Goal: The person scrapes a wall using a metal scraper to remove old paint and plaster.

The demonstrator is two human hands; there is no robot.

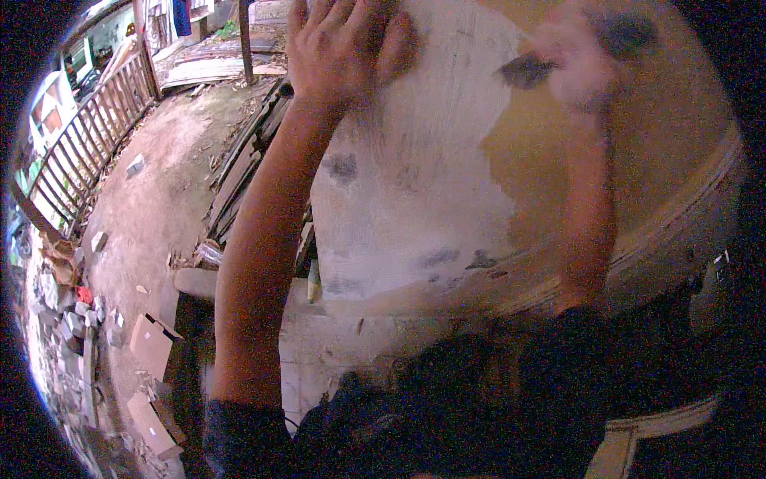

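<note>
A wall surface (pixel 431 136) stands before me, coated pale whitish over its middle and ochre yellow to the right. My left hand (pixel 347 52) is raised against the pale part at the top, fingers apart and thumb out to the side, the fingertips partly cut off by the upper edge. Farther right my right hand (pixel 576 68) is over the yellow part, smeared by motion. Dark blotches (pixel 527 70) show at either side of it; whether they are on the wall or in the hand I cannot tell. Other grey smudges (pixel 343 166) mark the pale coat.
To the left runs a dirt path (pixel 152 191) with a wooden picket fence (pixel 100 140) beyond. Stacked dark boards (pixel 251 152) lean near the wall's left edge. Rubble (pixel 76 323) and opened cardboard boxes (pixel 155 347) lie at lower left. A curved ledge (pixel 638 255) runs at the right.
</note>
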